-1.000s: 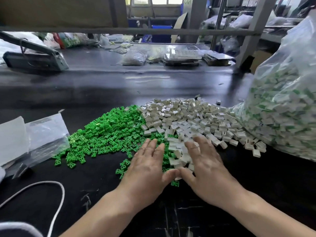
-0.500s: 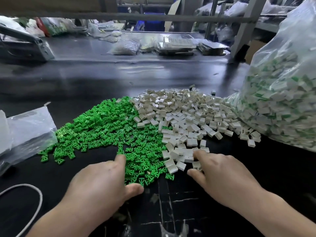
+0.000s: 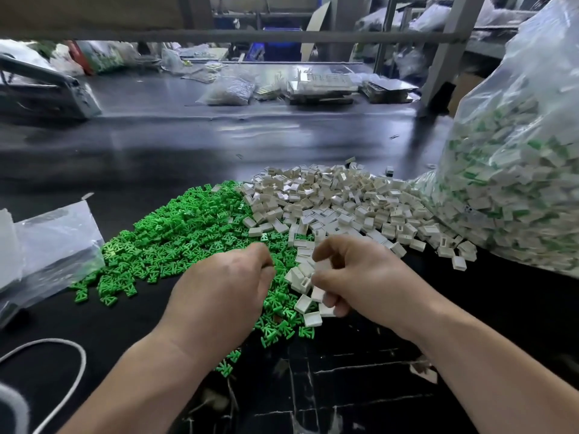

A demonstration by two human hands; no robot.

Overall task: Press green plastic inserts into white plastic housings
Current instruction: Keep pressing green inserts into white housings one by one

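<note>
A heap of small green plastic inserts (image 3: 175,233) lies on the black table, left of centre. Touching it on the right is a heap of white plastic housings (image 3: 338,202). My right hand (image 3: 360,277) hovers at the near edge of the white heap, fingers curled around several white housings (image 3: 322,267). My left hand (image 3: 225,286) is over the near edge of the green heap, fingers curled inward; its palm side is hidden, so I cannot tell whether it holds inserts.
A large clear bag (image 3: 520,170) of assembled white-and-green parts bulges at the right. Flat clear bags (image 3: 53,245) lie at the left edge, a white cord (image 3: 72,386) at lower left. Small bags and trays (image 3: 319,86) sit across the far side of the table.
Both hands lay flat on the heaps a second ago; they have since lifted and curled shut, the right one gathering white housings. The camera has tilted slightly.
</note>
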